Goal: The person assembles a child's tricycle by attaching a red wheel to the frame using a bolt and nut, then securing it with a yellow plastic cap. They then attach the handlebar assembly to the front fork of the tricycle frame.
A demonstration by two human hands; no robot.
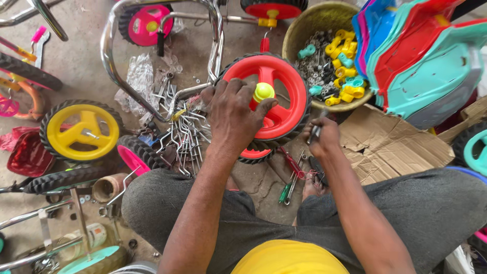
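Observation:
My left hand (233, 114) is spread over a red plastic wheel (284, 81) with a black tyre, fingers beside its yellow-green hub cap (264, 92). The wheel stands tilted on the floor in front of my knees. My right hand (321, 136) is closed around a small dark metal tool (315, 133) at the wheel's lower right edge. A red-handled tool (293, 163) and a green-handled one (284, 193) lie on the floor between my legs.
A woven basket (314, 23) holds yellow and teal plastic fittings. Stacked coloured plastic seats (421, 56) fill the upper right, over flattened cardboard (385, 147). A yellow wheel (81, 129), pink wheel (147, 23), chrome frame tubes (109, 45) and loose metal pins (185, 132) lie left.

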